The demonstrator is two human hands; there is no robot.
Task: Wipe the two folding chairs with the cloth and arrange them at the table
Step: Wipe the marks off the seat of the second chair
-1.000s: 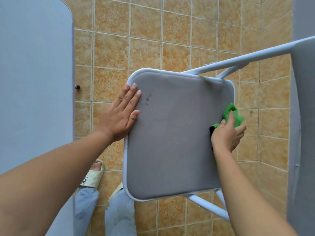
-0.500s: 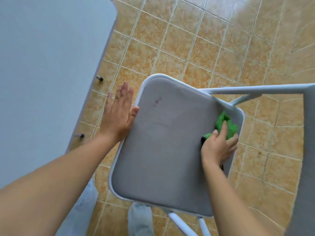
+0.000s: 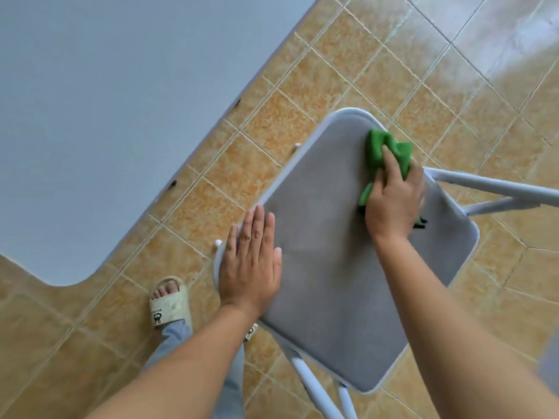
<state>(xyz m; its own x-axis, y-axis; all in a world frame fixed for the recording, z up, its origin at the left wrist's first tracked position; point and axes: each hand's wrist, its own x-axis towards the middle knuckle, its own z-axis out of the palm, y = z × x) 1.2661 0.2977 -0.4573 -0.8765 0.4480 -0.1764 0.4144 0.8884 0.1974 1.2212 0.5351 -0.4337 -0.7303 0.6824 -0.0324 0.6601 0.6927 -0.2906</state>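
Counted from where I stand: one folding chair (image 3: 332, 282) in view, with one grey seat pad and three of its white frame tubes showing, one beside my right hand and two below the seat. One green cloth (image 3: 384, 152), bunched. One pale table top (image 3: 106, 116), with two small dark fittings visible along its edge. Two hands, both mine: one left hand (image 3: 251, 261), one right hand (image 3: 393, 195). Two forearms. One beige slipper (image 3: 169, 303) fully in view, on one foot. Floor tiles: many, not counted, since several run out of view.
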